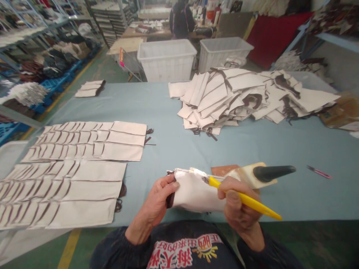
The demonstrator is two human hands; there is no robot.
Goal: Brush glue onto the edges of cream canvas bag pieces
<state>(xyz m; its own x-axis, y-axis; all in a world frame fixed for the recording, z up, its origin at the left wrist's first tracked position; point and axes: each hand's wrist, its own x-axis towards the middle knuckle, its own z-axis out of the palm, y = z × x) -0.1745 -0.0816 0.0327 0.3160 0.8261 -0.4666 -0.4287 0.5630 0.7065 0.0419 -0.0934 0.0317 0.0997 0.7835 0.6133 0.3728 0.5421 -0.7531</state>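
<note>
My left hand (161, 196) pinches the left end of a whitish fabric panel (196, 192) with dark brown edging, held near the table's front edge. In my right hand (239, 203) is a yellow-handled brush (255, 207). The brush's tip, with white stuff around it, touches the upper edge of the panel. Just beyond my right hand lies a pale container (249, 175) with a black cone-shaped part (273, 173) pointing right. A brown flat piece (224, 170) is partly tucked beneath it.
Overlapping rows of similar panels (92, 190) cover the table's left side. A large loose heap of panels (230, 97) lies at the back right. Small pink-handled snips (319, 172) rest at the right. White bins (167, 58) and a person (181, 18) are beyond the table.
</note>
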